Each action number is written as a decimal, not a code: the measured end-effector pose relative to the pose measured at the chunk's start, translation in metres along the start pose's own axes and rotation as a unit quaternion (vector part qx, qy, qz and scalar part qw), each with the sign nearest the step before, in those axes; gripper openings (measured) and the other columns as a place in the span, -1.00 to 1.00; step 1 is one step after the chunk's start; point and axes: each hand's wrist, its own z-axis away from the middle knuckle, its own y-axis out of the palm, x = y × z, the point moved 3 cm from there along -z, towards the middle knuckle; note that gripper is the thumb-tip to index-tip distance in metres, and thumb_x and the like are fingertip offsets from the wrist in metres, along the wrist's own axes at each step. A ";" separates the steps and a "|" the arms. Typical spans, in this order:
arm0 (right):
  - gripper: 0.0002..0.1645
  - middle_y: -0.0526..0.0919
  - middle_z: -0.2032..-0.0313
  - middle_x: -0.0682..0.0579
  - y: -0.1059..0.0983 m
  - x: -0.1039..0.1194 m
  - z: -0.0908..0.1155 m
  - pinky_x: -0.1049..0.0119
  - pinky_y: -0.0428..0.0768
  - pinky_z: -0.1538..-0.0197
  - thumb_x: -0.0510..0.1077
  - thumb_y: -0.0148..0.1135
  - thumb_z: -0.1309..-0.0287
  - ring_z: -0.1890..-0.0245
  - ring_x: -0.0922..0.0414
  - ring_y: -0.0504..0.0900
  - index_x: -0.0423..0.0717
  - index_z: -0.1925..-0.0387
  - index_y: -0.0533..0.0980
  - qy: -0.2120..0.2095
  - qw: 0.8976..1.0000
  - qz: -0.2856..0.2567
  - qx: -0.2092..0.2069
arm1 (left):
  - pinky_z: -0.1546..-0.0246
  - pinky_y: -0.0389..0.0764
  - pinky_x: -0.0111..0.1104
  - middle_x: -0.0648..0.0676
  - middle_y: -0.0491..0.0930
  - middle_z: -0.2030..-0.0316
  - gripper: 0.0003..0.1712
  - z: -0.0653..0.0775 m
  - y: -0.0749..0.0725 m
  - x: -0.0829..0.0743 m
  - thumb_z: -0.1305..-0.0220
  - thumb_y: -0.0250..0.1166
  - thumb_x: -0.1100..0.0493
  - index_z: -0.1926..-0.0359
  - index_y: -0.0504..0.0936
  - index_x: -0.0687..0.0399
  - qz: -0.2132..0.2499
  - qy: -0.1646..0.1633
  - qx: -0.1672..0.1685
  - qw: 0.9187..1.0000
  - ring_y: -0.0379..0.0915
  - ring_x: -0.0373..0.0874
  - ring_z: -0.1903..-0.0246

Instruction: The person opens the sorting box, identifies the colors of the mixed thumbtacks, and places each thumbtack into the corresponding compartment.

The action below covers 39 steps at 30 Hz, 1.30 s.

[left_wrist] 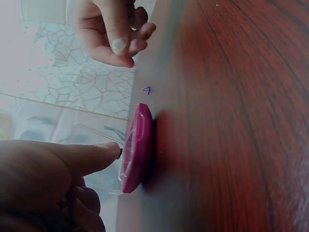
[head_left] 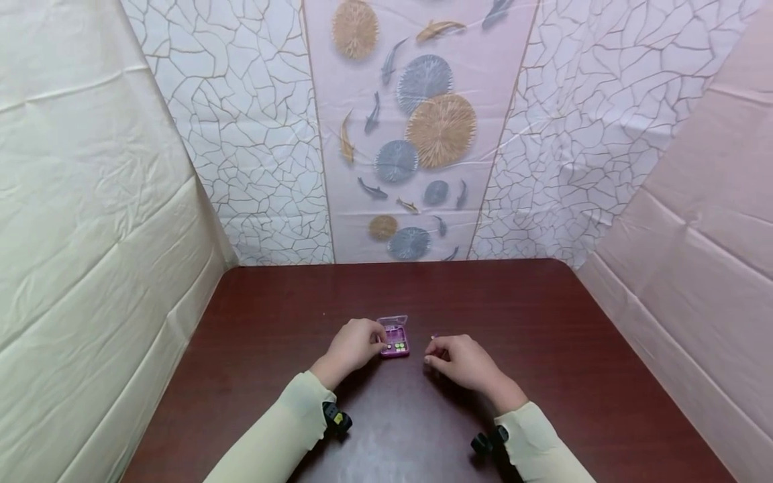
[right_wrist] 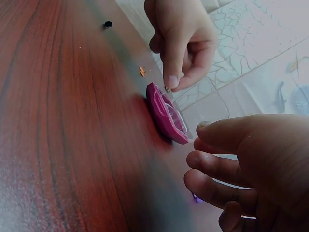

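1. My left hand [head_left: 356, 342] pinches a small dark piece [left_wrist: 119, 153] between thumb and finger, just over the pink box [right_wrist: 163, 118].
2. The box lies on the table [head_left: 290, 295] between my hands, its clear lid [head_left: 394, 320] raised; green pieces [head_left: 399, 346] sit inside.
3. My right hand [head_left: 465, 362] is half open, fingers loosely bent, holding nothing, near a purple piece [left_wrist: 147, 90].

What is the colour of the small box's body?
The box is magenta, clearest in left wrist view.
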 end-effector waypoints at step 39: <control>-0.86 0.62 0.54 0.38 -0.004 -0.007 0.010 0.28 0.60 0.39 0.11 0.32 -0.19 0.56 0.40 0.52 0.19 0.33 0.65 0.008 1.000 -0.005 -0.003 | 0.32 0.61 -0.26 -0.18 0.66 0.46 -0.86 -0.007 0.020 -0.005 -0.17 0.40 0.02 0.51 0.66 -0.28 -0.019 0.006 -0.002 1.000 0.46 -0.28 0.46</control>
